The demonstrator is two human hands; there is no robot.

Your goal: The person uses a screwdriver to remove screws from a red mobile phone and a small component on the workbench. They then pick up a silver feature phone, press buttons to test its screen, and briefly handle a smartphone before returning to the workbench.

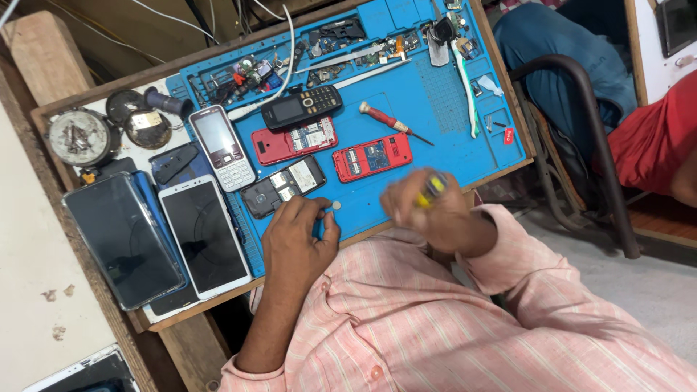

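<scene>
My left hand (pixel 296 239) rests on the near edge of the blue work mat (pixel 435 101), fingertips beside a small round coin cell (pixel 336 206) and just below an opened black phone (pixel 284 186). It holds nothing. My right hand (pixel 428 216) is blurred, closed around a small yellow-handled tool (pixel 433 188) at the mat's front edge. Two opened red phones (pixel 372 157) (pixel 294 141) lie further up the mat. A red-handled screwdriver (pixel 392 123) lies beside them. A black keypad phone (pixel 301 107) sits above.
A silver keypad phone (pixel 222 147), a white smartphone (pixel 205 236) and a black smartphone (pixel 122 238) lie at left. Round tins (pixel 80 136) and small parts fill the mat's far trays. A white toothbrush (pixel 466 88) lies at right. Another person sits on a chair (pixel 581 123) beside the bench.
</scene>
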